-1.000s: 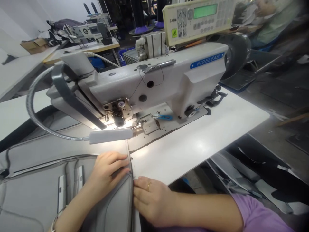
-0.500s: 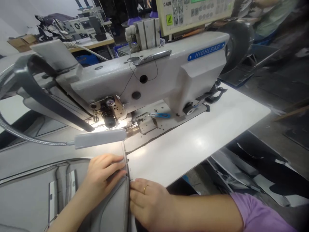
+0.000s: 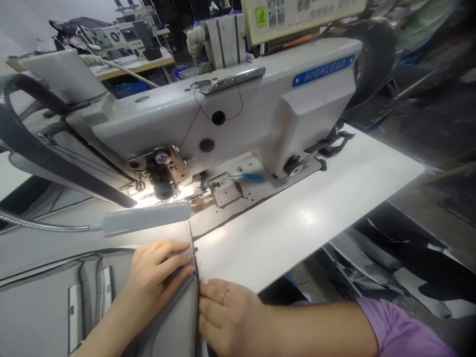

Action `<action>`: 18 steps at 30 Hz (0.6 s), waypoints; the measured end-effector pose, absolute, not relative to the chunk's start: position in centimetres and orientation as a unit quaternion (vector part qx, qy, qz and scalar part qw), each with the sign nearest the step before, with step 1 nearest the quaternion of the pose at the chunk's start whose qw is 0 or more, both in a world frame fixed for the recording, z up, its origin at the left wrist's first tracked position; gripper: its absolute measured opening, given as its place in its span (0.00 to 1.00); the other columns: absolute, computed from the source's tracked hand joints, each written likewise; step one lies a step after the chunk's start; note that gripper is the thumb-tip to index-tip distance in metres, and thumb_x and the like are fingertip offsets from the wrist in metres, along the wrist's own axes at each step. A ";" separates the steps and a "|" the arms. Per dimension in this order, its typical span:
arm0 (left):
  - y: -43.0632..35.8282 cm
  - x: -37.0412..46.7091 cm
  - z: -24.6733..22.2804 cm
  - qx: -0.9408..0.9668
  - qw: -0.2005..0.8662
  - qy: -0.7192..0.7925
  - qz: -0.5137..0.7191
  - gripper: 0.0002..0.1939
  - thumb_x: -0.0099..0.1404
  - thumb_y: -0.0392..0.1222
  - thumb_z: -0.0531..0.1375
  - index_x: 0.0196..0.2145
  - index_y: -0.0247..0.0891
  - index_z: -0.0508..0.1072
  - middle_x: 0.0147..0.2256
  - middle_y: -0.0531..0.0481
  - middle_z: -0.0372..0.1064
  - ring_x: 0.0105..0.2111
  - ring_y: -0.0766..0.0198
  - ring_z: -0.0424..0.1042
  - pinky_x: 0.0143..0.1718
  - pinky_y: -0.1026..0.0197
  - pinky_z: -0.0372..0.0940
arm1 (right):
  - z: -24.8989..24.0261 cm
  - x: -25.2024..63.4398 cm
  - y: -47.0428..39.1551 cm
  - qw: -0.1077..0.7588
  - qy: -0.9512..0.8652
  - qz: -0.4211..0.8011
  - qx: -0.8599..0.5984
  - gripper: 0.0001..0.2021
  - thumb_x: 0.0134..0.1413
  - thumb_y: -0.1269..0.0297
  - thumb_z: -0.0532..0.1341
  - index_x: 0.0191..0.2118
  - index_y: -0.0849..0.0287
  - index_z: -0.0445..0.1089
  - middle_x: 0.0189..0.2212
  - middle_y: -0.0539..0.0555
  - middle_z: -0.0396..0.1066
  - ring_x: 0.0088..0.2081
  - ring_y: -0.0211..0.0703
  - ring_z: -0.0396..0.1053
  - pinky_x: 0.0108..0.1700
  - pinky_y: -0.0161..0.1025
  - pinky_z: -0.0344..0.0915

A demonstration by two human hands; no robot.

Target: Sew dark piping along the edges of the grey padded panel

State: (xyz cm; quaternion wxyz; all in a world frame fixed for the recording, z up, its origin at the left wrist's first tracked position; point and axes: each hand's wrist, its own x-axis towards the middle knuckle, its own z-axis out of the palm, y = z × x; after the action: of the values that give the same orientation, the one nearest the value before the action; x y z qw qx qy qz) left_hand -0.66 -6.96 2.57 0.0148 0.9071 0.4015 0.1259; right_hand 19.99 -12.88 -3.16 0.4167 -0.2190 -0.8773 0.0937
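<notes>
Left hand (image 3: 158, 275) is pressed flat, fingers spread, on the grey padded panel (image 3: 48, 302) near its right edge, not gripping it. Right hand (image 3: 226, 317) sits just right of that edge with fingertips touching the seam, loosely curled, holding nothing as far as I can see. The panel lies on the white table (image 3: 316, 213), near left, its edge running under the lamp (image 3: 147, 218) toward the sewing machine (image 3: 238, 114).

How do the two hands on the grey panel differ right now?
The left hand lies flat on top of the grey padded fabric panel, fingers spread toward its edge. The right hand sits beside that edge on the white table and wears a gold ring. Both press at the seam.
</notes>
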 end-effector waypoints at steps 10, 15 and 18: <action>-7.0 -0.5 2.1 0.901 0.019 0.417 0.122 0.04 0.63 0.39 0.61 0.38 0.44 0.71 0.42 0.51 0.69 0.43 0.59 0.66 0.41 0.53 0.56 | -1.6 20.0 -12.2 0.422 -0.875 0.080 -0.225 0.07 0.52 0.76 0.54 0.24 0.65 0.63 0.25 0.56 0.60 0.31 0.43 0.62 0.33 0.41 0.66; -6.8 -0.6 2.7 0.898 0.042 0.417 0.135 0.04 0.63 0.40 0.60 0.38 0.44 0.73 0.43 0.53 0.70 0.44 0.61 0.68 0.44 0.53 0.58 | -1.2 19.7 -11.0 0.367 -0.909 0.072 -0.186 0.05 0.56 0.74 0.54 0.30 0.64 0.64 0.30 0.55 0.62 0.36 0.43 0.62 0.44 0.41 0.65; -5.1 -1.1 3.5 0.892 0.084 0.423 0.136 0.06 0.65 0.42 0.58 0.39 0.44 0.74 0.44 0.54 0.72 0.44 0.64 0.70 0.46 0.57 0.62 | -1.7 19.4 -10.6 0.333 -0.928 0.062 -0.156 0.08 0.57 0.75 0.52 0.28 0.62 0.61 0.27 0.52 0.60 0.31 0.39 0.59 0.40 0.38 0.65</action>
State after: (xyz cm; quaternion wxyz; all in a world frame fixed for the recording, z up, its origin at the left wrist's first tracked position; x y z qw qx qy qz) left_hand -1.09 -5.15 3.50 0.0843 0.8922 0.4226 0.1356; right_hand 19.44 -10.64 -1.65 0.3326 -0.1556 -0.9281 0.0618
